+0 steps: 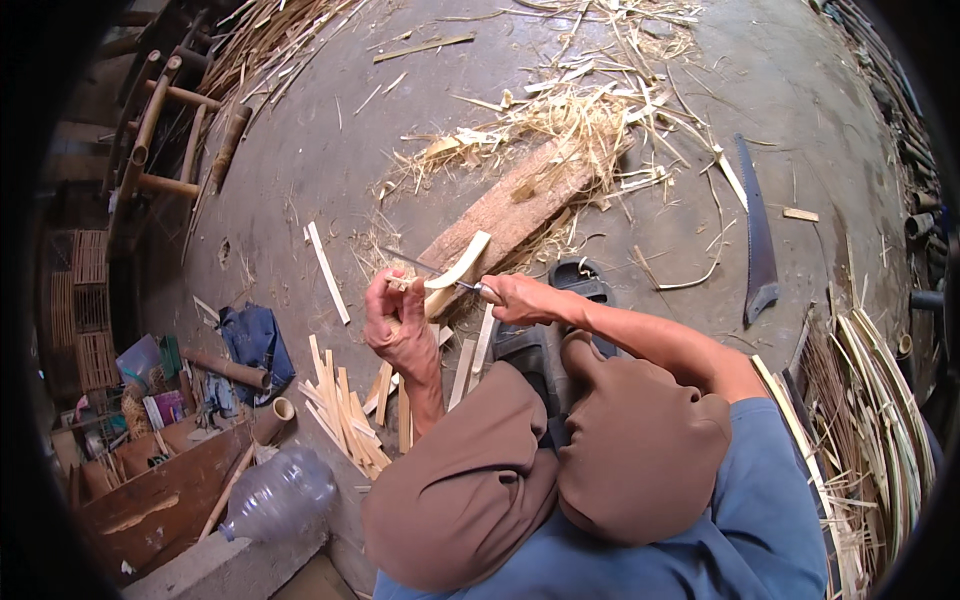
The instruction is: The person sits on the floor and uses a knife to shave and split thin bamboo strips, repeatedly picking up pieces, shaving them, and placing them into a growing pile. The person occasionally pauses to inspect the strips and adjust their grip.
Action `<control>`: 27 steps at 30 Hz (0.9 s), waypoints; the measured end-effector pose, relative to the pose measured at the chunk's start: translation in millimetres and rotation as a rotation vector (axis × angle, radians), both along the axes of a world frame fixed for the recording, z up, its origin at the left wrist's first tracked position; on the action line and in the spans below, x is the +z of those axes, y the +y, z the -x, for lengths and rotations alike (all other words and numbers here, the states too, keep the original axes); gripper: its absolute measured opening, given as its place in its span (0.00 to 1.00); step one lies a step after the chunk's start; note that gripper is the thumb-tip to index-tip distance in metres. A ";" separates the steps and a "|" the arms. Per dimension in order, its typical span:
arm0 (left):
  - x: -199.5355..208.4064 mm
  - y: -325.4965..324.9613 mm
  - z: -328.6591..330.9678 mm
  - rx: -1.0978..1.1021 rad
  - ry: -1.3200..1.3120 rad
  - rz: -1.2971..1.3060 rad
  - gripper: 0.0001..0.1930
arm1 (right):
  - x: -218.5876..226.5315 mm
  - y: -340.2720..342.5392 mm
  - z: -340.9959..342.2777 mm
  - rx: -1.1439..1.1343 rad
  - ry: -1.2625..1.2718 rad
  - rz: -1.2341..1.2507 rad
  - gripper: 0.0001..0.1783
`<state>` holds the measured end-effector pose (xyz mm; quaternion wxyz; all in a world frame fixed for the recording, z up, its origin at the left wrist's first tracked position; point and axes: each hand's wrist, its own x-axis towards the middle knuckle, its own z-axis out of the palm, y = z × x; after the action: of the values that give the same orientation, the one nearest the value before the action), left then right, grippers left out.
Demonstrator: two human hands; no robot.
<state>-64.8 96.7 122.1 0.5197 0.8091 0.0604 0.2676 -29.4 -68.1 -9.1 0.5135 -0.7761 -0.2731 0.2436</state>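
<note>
Above my knees, my left hand (pixel 403 340) pinches a pale bamboo strip (pixel 466 262) near its lower end. The strip's other end curves upward. My right hand (pixel 522 300) is closed around the handle of a knife (pixel 412 262), its thin blade pointing left and passing behind the strip. The fingers cover most of the handle. Beneath the work, a worn wooden plank (pixel 515 205) slopes away to the far right. Another pale piece (pixel 440 301) shows just under the blade, between the two hands.
Shavings (pixel 585 120) pile over the plank's far end. A handsaw (pixel 759 235) lies to the right, with bundled bamboo strips (pixel 880 400) nearer. Cut strips (pixel 345 415) are heaped at left, near a blue cloth (pixel 257 345) and a clear plastic bottle (pixel 285 492). A bamboo frame (pixel 150 130) stands far left.
</note>
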 end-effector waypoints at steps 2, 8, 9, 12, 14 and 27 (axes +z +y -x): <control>3.6 0.1 -3.1 0.025 -0.026 0.088 0.14 | 2.7 -5.1 -7.9 -0.091 -0.063 0.220 0.14; 9.8 -3.5 -6.9 -0.002 -0.044 0.026 0.13 | -19.9 -0.7 -7.3 -0.066 -0.038 0.022 0.13; 7.9 -2.5 -6.9 -0.004 -0.038 0.039 0.13 | -8.0 0.3 -8.8 -0.044 0.082 0.025 0.13; 3.1 -9.2 -13.5 -0.044 -0.054 0.103 0.13 | 1.9 -8.8 -13.7 0.001 0.330 0.056 0.14; 6.7 -12.8 -17.1 -0.032 -0.038 0.074 0.13 | -17.2 -5.0 -6.4 -0.105 0.084 0.106 0.14; 11.9 -15.9 -25.8 -0.053 -0.054 0.103 0.14 | -50.6 -25.8 -17.4 -0.157 -0.030 0.165 0.10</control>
<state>-39.0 80.9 134.0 0.5690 0.7751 0.0384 0.2721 -12.0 -93.9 -59.7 0.4612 -0.8383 -0.1983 0.2126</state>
